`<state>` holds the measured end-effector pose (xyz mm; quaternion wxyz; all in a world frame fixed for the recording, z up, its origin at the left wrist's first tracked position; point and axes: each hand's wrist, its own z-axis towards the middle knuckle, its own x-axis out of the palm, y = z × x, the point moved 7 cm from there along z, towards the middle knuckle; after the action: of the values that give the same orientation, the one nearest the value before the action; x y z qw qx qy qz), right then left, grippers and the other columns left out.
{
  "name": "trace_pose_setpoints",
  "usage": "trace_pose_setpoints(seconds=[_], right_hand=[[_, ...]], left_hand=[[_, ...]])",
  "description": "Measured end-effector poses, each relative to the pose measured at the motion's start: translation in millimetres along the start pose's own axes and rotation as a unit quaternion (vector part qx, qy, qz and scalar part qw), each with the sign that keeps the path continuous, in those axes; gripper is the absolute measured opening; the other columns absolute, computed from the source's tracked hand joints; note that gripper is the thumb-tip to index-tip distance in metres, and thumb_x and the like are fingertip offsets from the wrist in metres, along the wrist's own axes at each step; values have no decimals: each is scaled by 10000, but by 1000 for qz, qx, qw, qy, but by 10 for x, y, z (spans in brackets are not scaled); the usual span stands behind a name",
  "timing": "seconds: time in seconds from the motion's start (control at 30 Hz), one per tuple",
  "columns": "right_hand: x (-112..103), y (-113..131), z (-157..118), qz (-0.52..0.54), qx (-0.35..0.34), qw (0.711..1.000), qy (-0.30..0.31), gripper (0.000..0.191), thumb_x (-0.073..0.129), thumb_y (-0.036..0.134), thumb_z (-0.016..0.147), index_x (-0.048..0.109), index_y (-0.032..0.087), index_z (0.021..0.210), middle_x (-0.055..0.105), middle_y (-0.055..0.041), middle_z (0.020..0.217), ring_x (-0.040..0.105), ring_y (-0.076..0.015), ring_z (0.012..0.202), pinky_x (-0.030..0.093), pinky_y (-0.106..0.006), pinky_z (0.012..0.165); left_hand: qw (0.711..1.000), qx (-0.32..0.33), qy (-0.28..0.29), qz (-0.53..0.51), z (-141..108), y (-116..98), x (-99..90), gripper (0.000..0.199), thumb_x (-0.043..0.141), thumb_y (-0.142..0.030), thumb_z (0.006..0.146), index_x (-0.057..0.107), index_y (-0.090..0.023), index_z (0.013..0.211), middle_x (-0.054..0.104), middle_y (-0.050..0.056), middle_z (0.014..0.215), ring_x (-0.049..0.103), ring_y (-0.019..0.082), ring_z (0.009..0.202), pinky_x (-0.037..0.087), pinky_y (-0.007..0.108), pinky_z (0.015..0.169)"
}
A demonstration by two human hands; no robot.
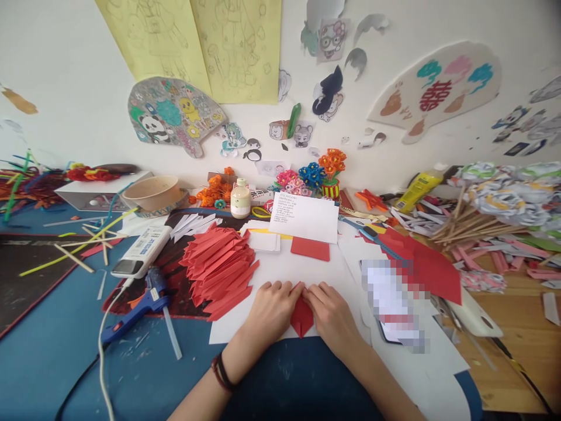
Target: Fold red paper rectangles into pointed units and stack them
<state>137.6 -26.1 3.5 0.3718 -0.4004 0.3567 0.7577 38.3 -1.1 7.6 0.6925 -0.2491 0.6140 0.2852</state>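
Note:
A small piece of folded red paper [301,317] lies on the white sheet [232,327], its pointed end toward me. My left hand [274,307] grips its upper left edge with thumb and fingers pressed together. Across from it, my right hand [331,316] pinches the upper right edge, and the fingertips of both hands nearly meet at the top. To the left is a large pile of folded red strips [219,266]. Beyond my hands lie a flat red rectangle [310,249] and a white card with handwriting [304,217].
A blue glue gun [140,307] and a white power bank [142,251] with a cable lie left. At right are a phone [390,304], red sheets [429,269] and wooden sticks [460,219]. A cream bottle [240,199] and paper flowers stand behind.

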Motion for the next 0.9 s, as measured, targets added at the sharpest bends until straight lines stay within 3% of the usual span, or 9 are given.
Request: trace_pose_setpoints(seconds=[0.2, 0.47, 0.6, 0.9], right_hand=[[-137, -26, -52, -17, 34, 996, -78, 278, 437, 60, 932, 666, 114, 1080, 630, -78, 809, 518, -197, 757, 438, -341, 674], [-93, 47, 6, -44, -5, 999, -30, 287, 415, 51, 934, 667, 99, 1063, 625, -77, 801, 503, -198, 738, 423, -340, 635], [-68, 25, 22, -29, 5, 999, -20, 254, 428, 83, 941, 674, 97, 999, 611, -76, 791, 500, -196, 742, 420, -336, 637], [-126, 68, -64, -44, 48, 997, -42, 246, 438, 94, 935, 680, 120, 970, 609, -71, 755, 484, -208, 730, 392, -340, 624]], left_hand=[[999, -32, 32, -25, 12, 34, 0, 508, 394, -80, 880, 423, -255, 1356, 592, 58, 935, 577, 214, 801, 426, 329, 670], [998, -41, 26, -35, -1, 38, 34, 511, 374, -92, 889, 412, -241, 1376, 593, 70, 956, 574, 222, 813, 428, 350, 702], [998, -52, 28, -27, 8, 38, 60, 538, 379, -73, 875, 372, -169, 1405, 600, 91, 960, 580, 227, 839, 430, 344, 709], [998, -46, 31, -1, 1, 33, 42, 554, 376, -65, 879, 343, -166, 1422, 597, 86, 935, 581, 232, 815, 445, 349, 676]])
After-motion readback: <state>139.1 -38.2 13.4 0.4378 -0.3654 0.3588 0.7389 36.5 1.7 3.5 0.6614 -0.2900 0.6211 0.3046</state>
